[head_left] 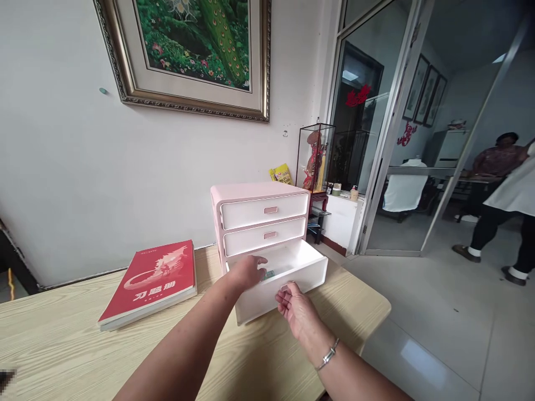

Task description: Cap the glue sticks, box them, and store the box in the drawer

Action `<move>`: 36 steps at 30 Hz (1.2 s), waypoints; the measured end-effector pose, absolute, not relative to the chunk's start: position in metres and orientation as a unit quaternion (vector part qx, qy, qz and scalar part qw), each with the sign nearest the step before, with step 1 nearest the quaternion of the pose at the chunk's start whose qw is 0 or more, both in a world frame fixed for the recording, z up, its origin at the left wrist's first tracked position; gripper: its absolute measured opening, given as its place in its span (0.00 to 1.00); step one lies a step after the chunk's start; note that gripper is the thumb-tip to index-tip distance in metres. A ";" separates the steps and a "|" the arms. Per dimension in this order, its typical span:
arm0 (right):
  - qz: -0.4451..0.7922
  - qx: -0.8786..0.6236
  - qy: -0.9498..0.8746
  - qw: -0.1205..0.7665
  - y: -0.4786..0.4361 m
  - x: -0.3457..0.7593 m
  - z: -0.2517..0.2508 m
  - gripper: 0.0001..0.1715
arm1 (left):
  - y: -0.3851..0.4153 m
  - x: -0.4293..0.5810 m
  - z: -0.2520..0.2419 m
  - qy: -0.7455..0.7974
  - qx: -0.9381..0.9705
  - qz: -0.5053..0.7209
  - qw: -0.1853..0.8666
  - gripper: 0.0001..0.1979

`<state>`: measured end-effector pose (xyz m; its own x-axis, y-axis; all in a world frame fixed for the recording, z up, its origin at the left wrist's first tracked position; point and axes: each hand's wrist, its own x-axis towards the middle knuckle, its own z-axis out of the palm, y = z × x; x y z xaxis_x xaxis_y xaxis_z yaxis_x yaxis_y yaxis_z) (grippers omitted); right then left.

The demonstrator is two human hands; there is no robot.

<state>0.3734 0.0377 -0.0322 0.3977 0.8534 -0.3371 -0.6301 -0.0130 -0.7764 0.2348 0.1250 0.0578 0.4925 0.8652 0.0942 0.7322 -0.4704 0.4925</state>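
A pink desktop drawer unit [259,191] stands on the wooden table, its white bottom drawer [309,273] pulled out. My left hand [246,271] reaches over the drawer's left side, thumb and forefinger apart. Close to those fingertips, a small greenish item [270,274] lies on the drawer floor; its kind is unclear. My right hand [295,306], with a silver bracelet on the wrist, has its fingers curled at the drawer handle [285,287] on the front panel. The two upper drawers [246,216] are closed.
A thick red book [156,278] lies on the table [54,345] to the left. The table's rounded right corner borders the tiled floor. Behind the unit are a yellow packet [282,174] and a glass display case [313,159]. Two people are beyond the glass door.
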 end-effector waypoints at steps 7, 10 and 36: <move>0.532 -0.446 -0.114 0.710 0.097 0.366 -0.030 0.11 | 0.061 0.173 0.065 0.438 0.775 0.400 0.218 0.18; 0.540 -0.449 -0.123 0.702 0.119 0.360 -0.027 0.13 | 0.036 0.137 0.054 0.459 0.744 0.415 0.251 0.19; 0.710 -0.042 -0.487 0.507 -0.011 0.224 0.116 0.50 | -0.042 0.012 0.099 0.034 0.501 0.617 0.606 0.47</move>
